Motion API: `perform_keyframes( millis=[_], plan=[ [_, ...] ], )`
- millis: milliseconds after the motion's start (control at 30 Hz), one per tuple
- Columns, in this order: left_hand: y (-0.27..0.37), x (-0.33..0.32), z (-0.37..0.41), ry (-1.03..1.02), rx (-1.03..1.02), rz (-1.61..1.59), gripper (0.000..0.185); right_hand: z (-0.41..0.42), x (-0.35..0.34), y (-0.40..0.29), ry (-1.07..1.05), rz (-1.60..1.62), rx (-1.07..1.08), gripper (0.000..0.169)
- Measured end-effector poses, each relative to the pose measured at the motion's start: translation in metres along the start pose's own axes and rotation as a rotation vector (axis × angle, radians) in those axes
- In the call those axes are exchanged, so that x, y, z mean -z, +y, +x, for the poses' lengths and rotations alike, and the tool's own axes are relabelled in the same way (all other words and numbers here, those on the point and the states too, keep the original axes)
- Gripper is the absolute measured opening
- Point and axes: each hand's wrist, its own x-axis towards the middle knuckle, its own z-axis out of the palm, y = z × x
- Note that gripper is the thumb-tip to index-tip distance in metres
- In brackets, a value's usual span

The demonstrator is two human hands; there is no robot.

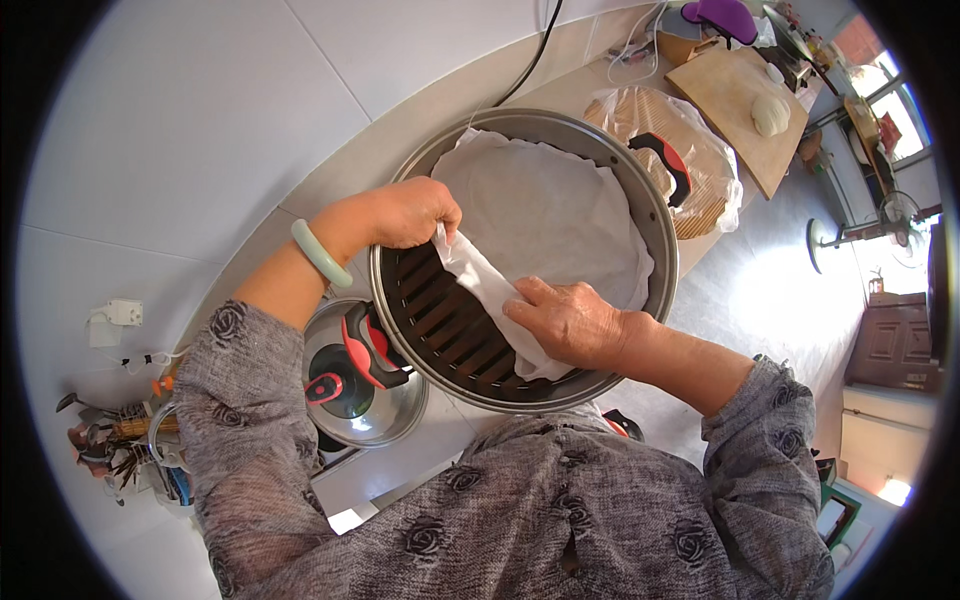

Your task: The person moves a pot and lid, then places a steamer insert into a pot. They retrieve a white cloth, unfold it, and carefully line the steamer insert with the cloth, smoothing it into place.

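Before me stands a wide metal steamer pot (666,259) with red and black handles. A white steamer cloth (547,202) covers the far and right part of its inside. The cloth's near edge is folded back, so the dark slatted steamer rack (435,307) shows at the near left. My left hand (412,211), a pale green bangle on its wrist, pinches the cloth's edge by the pot's left rim. Over the rack, my right hand (574,319) grips the folded edge between thumb and fingers.
A glass lid (405,427) with a red and black knob lies at the left. Behind the pot's right handle (667,169) is a round slatted mat (694,221) under clear plastic. Dough (770,115) rests on a wooden board (720,97). A black cable (534,60) runs down the wall.
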Motion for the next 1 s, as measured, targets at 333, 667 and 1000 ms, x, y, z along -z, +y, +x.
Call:
perform_keyframes(
  millis=[333, 667, 1000],
  plan=[
    [0.048, 0.013, -0.016, -0.13, 0.116, 0.302, 0.013, 0.008, -0.006, -0.02, 0.088, 0.117, 0.005, 0.021],
    [0.016, -0.014, -0.026, 0.193, -0.283, 0.625, 0.01, 0.023, -0.011, -0.034, -0.117, 0.085, 0.174, 0.039],
    [0.032, -0.019, -0.033, -0.29, 0.098, 0.662, 0.012, 0.031, -0.017, -0.026, -0.432, 0.496, -0.001, 0.034]
  ],
)
